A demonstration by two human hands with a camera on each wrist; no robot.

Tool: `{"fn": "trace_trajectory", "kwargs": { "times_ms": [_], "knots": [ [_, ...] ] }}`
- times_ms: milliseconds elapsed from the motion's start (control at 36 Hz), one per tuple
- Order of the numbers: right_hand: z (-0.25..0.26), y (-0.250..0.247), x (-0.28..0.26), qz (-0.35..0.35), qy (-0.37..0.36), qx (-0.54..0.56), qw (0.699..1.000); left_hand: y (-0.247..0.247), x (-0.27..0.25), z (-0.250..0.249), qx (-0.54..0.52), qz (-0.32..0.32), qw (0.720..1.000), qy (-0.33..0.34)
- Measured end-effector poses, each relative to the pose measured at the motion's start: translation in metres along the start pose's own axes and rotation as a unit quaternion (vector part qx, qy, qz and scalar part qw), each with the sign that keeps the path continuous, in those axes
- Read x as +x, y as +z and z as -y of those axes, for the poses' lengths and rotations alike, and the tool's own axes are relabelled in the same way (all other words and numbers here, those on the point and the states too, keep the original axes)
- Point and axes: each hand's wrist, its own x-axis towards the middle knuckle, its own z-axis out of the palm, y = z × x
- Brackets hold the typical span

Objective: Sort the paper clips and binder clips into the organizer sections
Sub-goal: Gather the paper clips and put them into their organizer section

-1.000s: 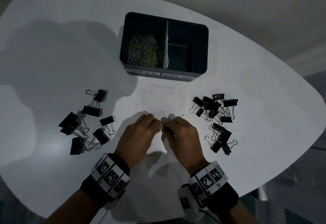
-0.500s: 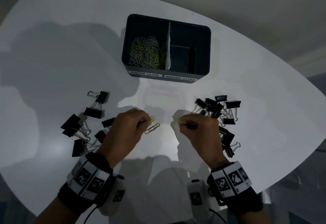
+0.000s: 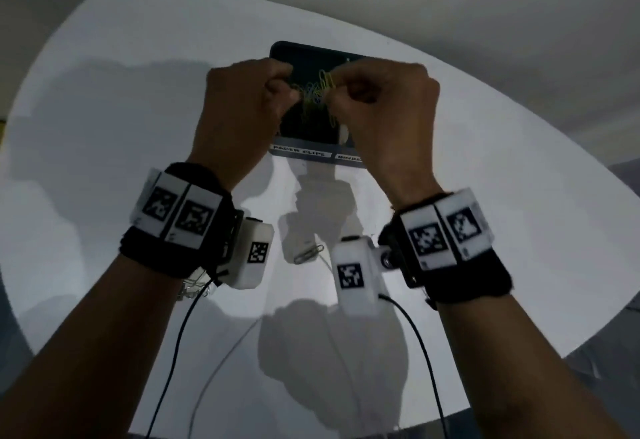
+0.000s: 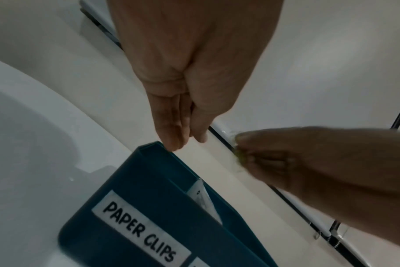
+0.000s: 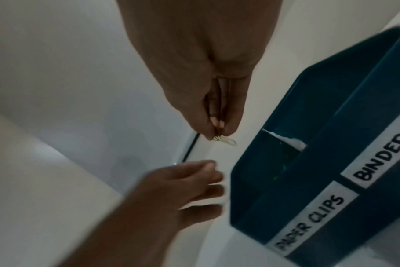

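The dark organizer (image 3: 304, 154) stands at the back of the white table, and both hands hover over its section labelled PAPER CLIPS. My right hand (image 3: 337, 92) pinches yellow paper clips (image 5: 226, 141) between thumb and fingertips, just above that section. My left hand (image 3: 280, 89) is beside it; in the left wrist view its fingers (image 4: 171, 137) hang fairly straight with nothing between them. Several yellow and grey paper clips (image 3: 313, 103) show, blurred, in the section below. The BINDER section (image 5: 381, 160) is hidden behind my right hand in the head view.
One grey paper clip (image 3: 309, 253) lies on the table (image 3: 104, 127) between my wrists. Wire handles of binder clips (image 3: 194, 287) peek out under my left wrist; the rest are hidden by my arms. Camera cables hang from both wrists.
Both hands rose from the table front to above the organizer's paper clip section. The left hand no longer shows the clip it held; the right still pinches its clips.
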Motion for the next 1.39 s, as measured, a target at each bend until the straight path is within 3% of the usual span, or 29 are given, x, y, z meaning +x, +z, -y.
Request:
{"fn": "trace_trajectory", "kwargs": {
  "times_ms": [111, 306, 389, 472, 611, 917, 1278, 1389],
  "knots": [
    [-0.011, 0.015, 0.007, 0.026, 0.002, -0.018, 0.999, -0.008, -0.031, 0.000, 0.027, -0.043, 0.998, 0.047],
    [-0.038, -0.008, -0.051, 0.029, -0.006, -0.035, 0.999, 0.005, -0.109, 0.019, 0.075, 0.100, 0.992, -0.005],
    [-0.056, -0.010, -0.089, 0.106, 0.002, -0.094, 0.990, 0.021, -0.138, 0.023, 0.082, 0.174, 0.981, -0.038],
    [-0.072, -0.004, -0.126, 0.220, 0.014, -0.130, 0.967, 0.038, -0.162, 0.019, 0.109, 0.203, 0.972, -0.043],
    [-0.089, 0.007, -0.159, 0.265, 0.052, -0.129, 0.954, 0.058, -0.179, 0.014, 0.176, 0.185, 0.966, -0.025],
    [-0.093, 0.011, -0.163, 0.221, 0.035, -0.125, 0.967, 0.068, -0.178, 0.008, 0.245, 0.162, 0.956, -0.009],
    [-0.089, 0.024, -0.165, 0.216, 0.005, -0.156, 0.964, 0.053, -0.181, 0.017, 0.179, 0.174, 0.965, -0.082],
    [-0.090, 0.016, -0.169, 0.280, -0.017, -0.136, 0.950, 0.029, -0.159, 0.002, 0.137, 0.146, 0.975, -0.092]
  ]
}}
